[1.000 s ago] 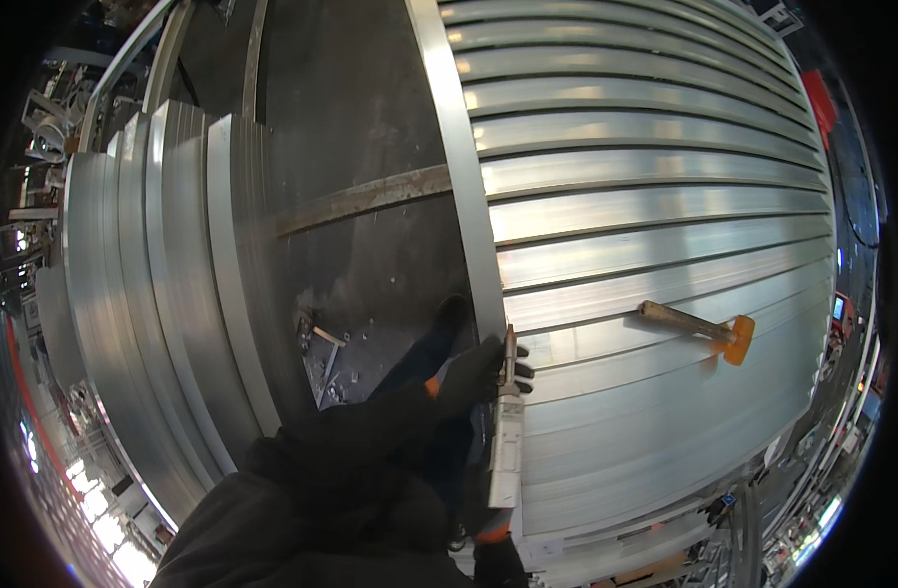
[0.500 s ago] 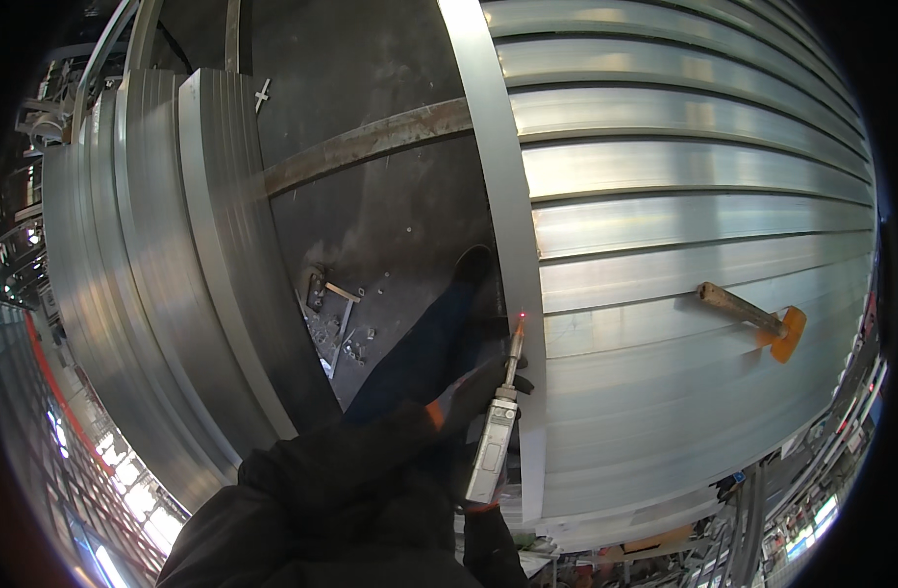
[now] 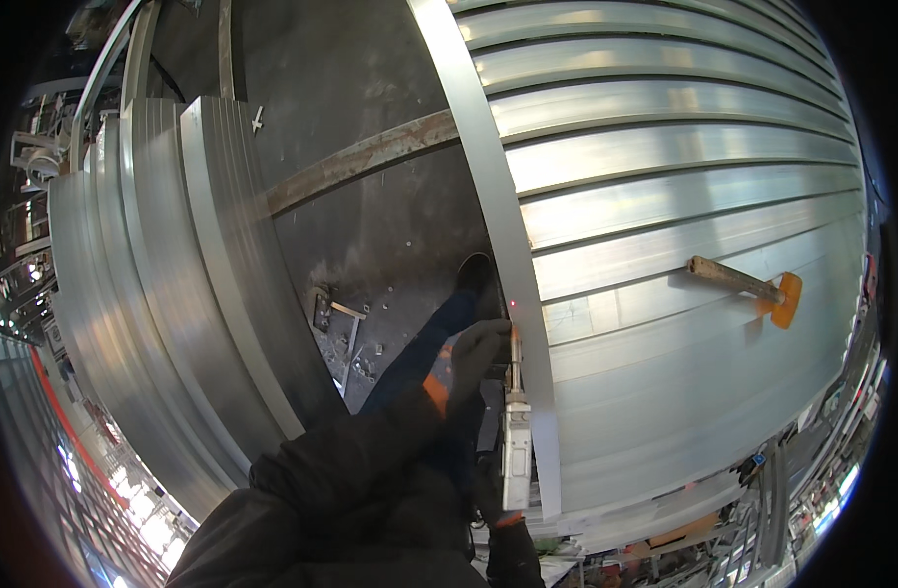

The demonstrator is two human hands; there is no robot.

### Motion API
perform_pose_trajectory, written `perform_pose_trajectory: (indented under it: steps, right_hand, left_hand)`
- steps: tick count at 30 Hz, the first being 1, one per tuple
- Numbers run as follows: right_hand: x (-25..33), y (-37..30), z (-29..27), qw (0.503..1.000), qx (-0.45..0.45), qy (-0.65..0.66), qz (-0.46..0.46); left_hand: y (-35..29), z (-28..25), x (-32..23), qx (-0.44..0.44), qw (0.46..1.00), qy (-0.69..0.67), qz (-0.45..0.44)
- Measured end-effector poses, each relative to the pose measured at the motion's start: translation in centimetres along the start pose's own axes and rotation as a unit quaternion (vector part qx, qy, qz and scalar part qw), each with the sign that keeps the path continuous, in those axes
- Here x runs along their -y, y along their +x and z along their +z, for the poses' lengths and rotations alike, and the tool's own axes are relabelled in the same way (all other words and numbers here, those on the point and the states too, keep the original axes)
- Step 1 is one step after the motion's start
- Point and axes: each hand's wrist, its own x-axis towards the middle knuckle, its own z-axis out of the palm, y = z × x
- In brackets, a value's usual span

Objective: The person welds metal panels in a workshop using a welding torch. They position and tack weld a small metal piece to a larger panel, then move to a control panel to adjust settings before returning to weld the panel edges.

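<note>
A grey handheld laser welding gun (image 3: 517, 446) with a slim copper-tipped nozzle points away from me along a long metal bar (image 3: 493, 157). A small red light dot falls on the bar just beyond the tip. My right hand (image 3: 488, 490), dark-gloved with an orange cuff, is closed around the gun's rear part, mostly hidden behind its body. My left hand (image 3: 476, 358), in a dark grey glove, is beside the nozzle, its bent fingers together at the tip and the bar's edge. Whether those fingers hold anything is hidden.
Pale metal panels (image 3: 665, 216) lie side by side on the right, with an orange-headed mallet (image 3: 753, 286) on top. Stacked metal profiles (image 3: 165, 274) stand on the left. A rusty crossbeam (image 3: 371, 162) spans the dark floor; metal scraps (image 3: 356, 363) lie near my leg.
My left hand has risen from behind the nozzle to beside its tip. The gun has turned more upright in view, and the red dot has shifted slightly along the bar.
</note>
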Motion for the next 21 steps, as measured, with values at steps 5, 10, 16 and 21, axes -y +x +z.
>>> perform_pose_trajectory:
  steps: [5,10,16,21]
  right_hand:
    - [0.6,-3.1,-1.9,0.92,0.056,-0.364,-0.132]
    - [2.7,-6.1,-1.0,0.999,0.021,0.0,-0.024]
    - [9.5,-5.3,3.6,0.991,-0.015,-0.113,-0.075]
    - [11.6,-7.5,5.4,0.981,-0.101,-0.132,-0.1]
  left_hand:
    - [0.4,-2.5,-0.2,0.13,0.982,-0.093,-0.104]
    - [0.4,-4.2,-2.0,0.229,0.881,0.281,0.303]
    - [2.2,-1.9,-7.5,0.23,0.949,0.213,-0.041]
    - [-0.6,6.8,-9.5,0.308,0.921,0.186,-0.147]
